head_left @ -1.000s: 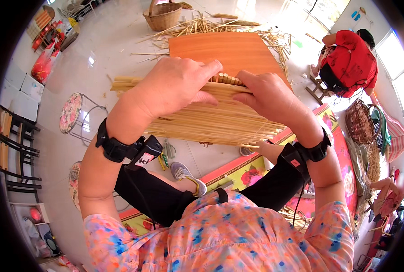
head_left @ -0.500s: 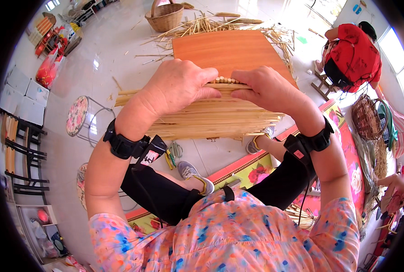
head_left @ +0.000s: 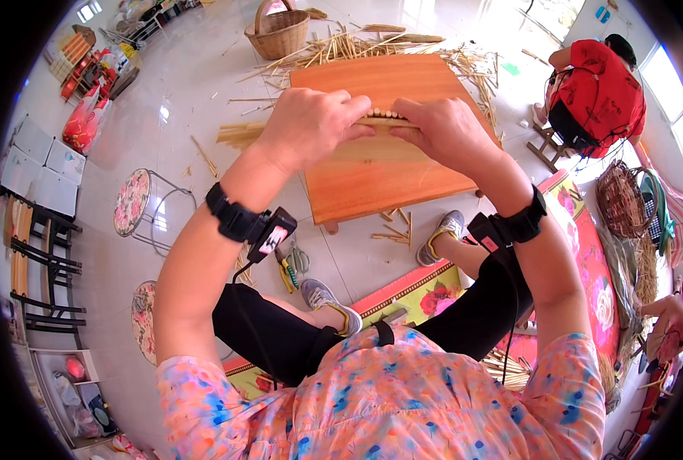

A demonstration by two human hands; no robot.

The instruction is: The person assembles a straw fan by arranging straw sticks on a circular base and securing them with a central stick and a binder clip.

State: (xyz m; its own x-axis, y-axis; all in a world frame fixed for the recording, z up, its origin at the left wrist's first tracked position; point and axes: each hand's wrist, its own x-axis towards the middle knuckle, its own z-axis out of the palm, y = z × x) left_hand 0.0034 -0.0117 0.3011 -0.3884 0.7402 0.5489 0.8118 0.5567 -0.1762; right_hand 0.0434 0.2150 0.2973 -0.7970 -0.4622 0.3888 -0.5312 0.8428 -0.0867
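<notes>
Over a low orange wooden table (head_left: 391, 172), both my hands hold up a flat panel of straw stalks (head_left: 387, 122). The panel is seen nearly edge-on, with a row of pale stalk ends along its edge. My left hand (head_left: 317, 123) pinches it between thumb and fingers left of the middle. On the other side of that edge my right hand (head_left: 447, 129) grips it the same way, the two thumbs pointing at each other. More stalks (head_left: 238, 135) stick out past my left wrist. My hands hide much of the panel.
Loose straw (head_left: 341, 50) lies scattered beyond the table, near a wicker basket (head_left: 278, 34). Cut straw pieces (head_left: 394, 228) and green-handled pliers (head_left: 288, 274) lie on the floor by my feet. A round floral stool (head_left: 132, 201) stands left. A person in red (head_left: 598, 96) sits far right.
The straw panel has tipped from hanging with its broad face showing to nearly edge-on, uncovering the tabletop and the straw pieces on the floor. Both hands have risen slightly, still gripping it.
</notes>
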